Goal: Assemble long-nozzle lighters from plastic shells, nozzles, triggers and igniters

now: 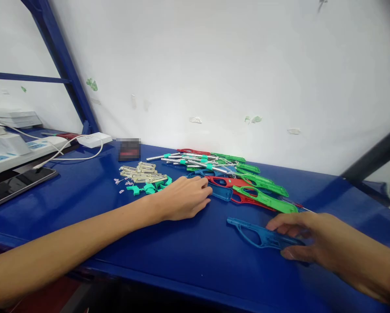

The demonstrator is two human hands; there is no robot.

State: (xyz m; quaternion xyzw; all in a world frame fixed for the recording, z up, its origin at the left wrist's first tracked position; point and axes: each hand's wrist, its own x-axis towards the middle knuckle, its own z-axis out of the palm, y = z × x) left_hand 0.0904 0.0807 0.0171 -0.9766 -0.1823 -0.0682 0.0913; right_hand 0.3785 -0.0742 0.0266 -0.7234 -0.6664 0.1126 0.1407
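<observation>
A blue plastic lighter casing half [263,237] lies between the fingers and thumb of my right hand [302,239], low over the front right of the table. My left hand [185,199] is at the near left side of the parts pile, fingers curled together. Its fingertips meet the end of another blue casing half [221,192]; whether they pinch anything is hidden. Around it lie a red casing half [227,181], green casing halves [265,200] and metal lighter tubes [195,163] with teal collars. Teal triggers [149,188] sit beside my left wrist, with clear fuel tanks [142,173] behind them.
On the left are a dark phone [15,187], a white power strip [8,152] and a white box with a cable [94,139]. A blurred-out dark packet [129,150] stands near the wall. A screwdriver [297,205] lies behind my right hand. Blue frame posts rise on both sides.
</observation>
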